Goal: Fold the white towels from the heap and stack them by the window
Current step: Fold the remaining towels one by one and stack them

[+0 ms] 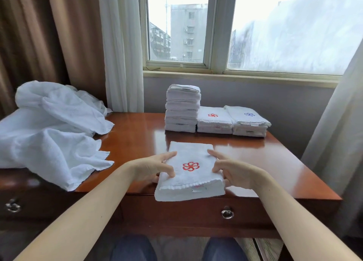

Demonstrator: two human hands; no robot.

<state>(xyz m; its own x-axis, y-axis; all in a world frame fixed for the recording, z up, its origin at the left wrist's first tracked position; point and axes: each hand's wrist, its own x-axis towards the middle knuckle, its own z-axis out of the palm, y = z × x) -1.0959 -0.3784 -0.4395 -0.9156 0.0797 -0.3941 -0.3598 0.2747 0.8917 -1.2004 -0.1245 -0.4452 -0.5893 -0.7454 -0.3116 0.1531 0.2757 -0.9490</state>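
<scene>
A folded white towel (191, 172) with a red flower emblem lies at the desk's near edge, its front end overhanging. My left hand (155, 167) grips its left side, thumb on top and fingers tucked underneath. My right hand (228, 171) grips its right side the same way. The heap of unfolded white towels (53, 131) spreads over the desk's left end. By the window stand three stacks: a tall stack (182, 108), a low stack with a red emblem (214, 120) and a low stack with a blue emblem (248, 121).
The glossy wooden desk (265, 158) has a drawer with a ring pull (227, 213) below its front edge. Brown and white curtains (121, 48) hang at the left, another white curtain (337, 127) at the right. My knees show under the desk.
</scene>
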